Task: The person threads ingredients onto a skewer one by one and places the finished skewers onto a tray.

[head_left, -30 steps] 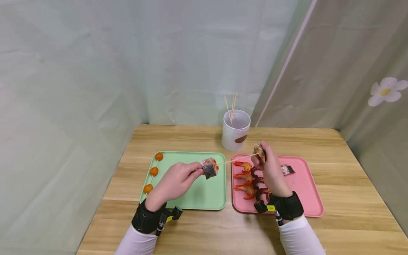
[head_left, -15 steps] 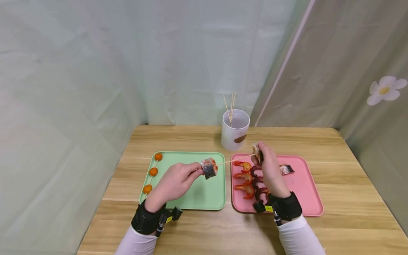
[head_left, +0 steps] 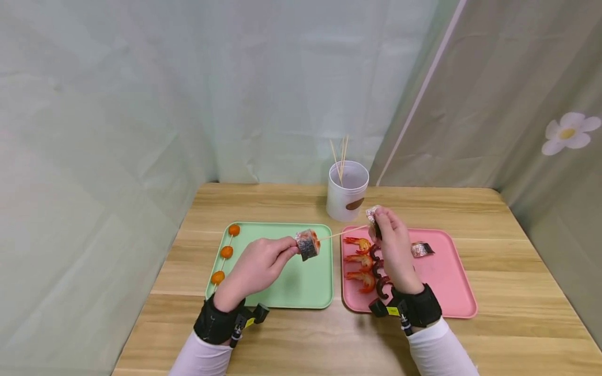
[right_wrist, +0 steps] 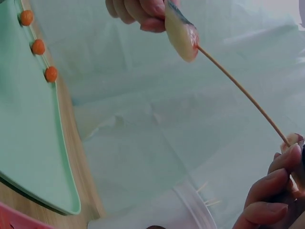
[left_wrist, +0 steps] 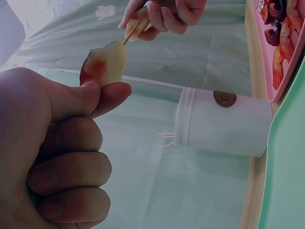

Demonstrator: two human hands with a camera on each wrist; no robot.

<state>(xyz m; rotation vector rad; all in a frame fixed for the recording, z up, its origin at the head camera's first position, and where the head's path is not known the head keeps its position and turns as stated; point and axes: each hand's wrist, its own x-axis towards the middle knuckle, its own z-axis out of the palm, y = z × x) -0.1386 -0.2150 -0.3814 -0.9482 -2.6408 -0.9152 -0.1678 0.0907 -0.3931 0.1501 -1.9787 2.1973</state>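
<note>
My left hand [head_left: 265, 263] pinches a bamboo skewer [head_left: 345, 233] right beside a fish piece [head_left: 308, 245] threaded on it; the skewer's end within the grip is hidden. Dark silvery skin and pale flesh show on this piece. My right hand [head_left: 397, 250] pinches a second fish piece [head_left: 373, 215] at the skewer's other end. In the right wrist view the bare skewer [right_wrist: 243, 90] runs between both pieces and bends slightly. The left wrist view shows the skewer meeting the second piece [left_wrist: 137, 26]; how deep it goes in cannot be told.
Under my left hand lies a green tray [head_left: 301, 292] with a skewer of orange balls [head_left: 227, 253]. A pink tray [head_left: 451, 292] holds shrimp [head_left: 361, 262], dark curled tentacles [head_left: 383, 287] and another fish piece [head_left: 421, 249]. Behind stands a white cup [head_left: 345, 201] with several skewers [head_left: 343, 156].
My right hand has shifted slightly left, bringing its fish piece nearer the left one and turning it. Less bare skewer shows between the pieces. My left hand has hardly moved.
</note>
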